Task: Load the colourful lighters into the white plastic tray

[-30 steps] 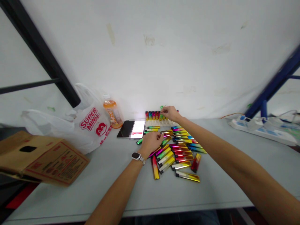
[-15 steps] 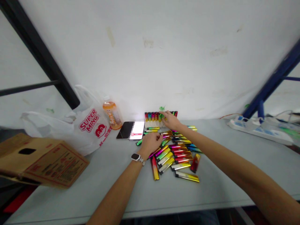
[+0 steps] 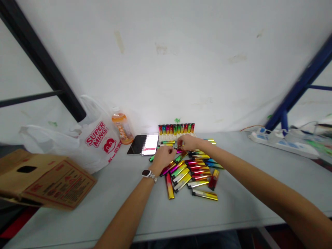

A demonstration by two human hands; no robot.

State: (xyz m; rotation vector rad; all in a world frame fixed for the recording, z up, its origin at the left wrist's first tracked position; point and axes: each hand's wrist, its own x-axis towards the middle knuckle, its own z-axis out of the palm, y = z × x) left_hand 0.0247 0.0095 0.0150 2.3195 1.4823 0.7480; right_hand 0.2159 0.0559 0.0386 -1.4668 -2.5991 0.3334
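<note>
Many shiny metallic lighters [image 3: 199, 170] lie on the grey table, in red, purple, green, white and yellow. Behind them, a row of lighters [image 3: 175, 129] stands upright along the back of a pale tray [image 3: 169, 137] with small compartments. My left hand [image 3: 164, 157], with a watch on its wrist, is closed at the left edge of the loose lighters. Just in front of the tray, my right hand [image 3: 187, 142] has its fingers curled down over the loose lighters, close to my left fingertips. What either hand pinches is too small and covered to make out.
A tablet [image 3: 136, 145] with a partly blurred screen lies left of the tray. Further left are an orange drink bottle [image 3: 122, 127], a white plastic bag [image 3: 85, 152] and an open cardboard box [image 3: 58, 181]. A power strip [image 3: 284, 142] lies at the right by the wall.
My right hand has come down from the row of upright lighters to the loose lighters in front, uncovering the whole row. My left hand has barely moved.
</note>
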